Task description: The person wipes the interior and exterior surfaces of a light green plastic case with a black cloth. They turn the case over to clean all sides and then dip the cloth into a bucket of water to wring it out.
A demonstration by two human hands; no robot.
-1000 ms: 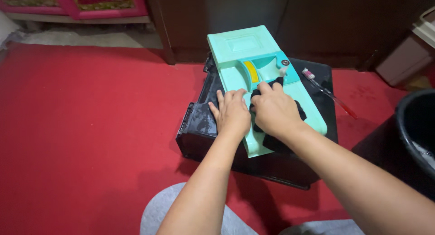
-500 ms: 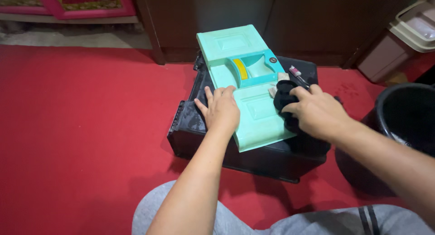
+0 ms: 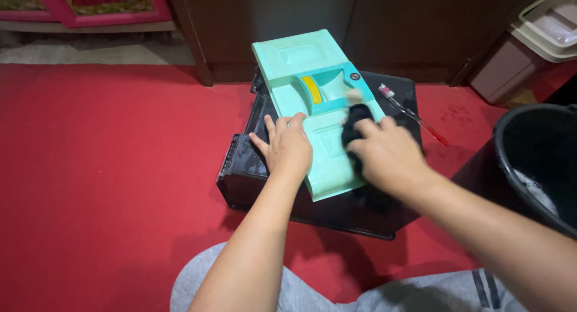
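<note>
the left hand (image 3: 288, 148) is lying flat and open on the mint-green panel (image 3: 312, 107) while the right hand (image 3: 387, 156) is gripping a black cloth (image 3: 356, 119) at its right edge, wiping apparently partway done.

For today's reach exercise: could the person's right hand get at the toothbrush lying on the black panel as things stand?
Probably yes. The toothbrush lies bare on the black panel, just beyond the right hand, with nothing between; but that hand's grip is full with a black cloth.

A red carpet (image 3: 108, 168) covers the floor and carries a black box-like base (image 3: 252, 180). On this base lie a mint-green plastic panel (image 3: 306, 89) and a toothbrush (image 3: 412, 115). A black bucket (image 3: 541, 168) stands on the carpet at the right.
</note>
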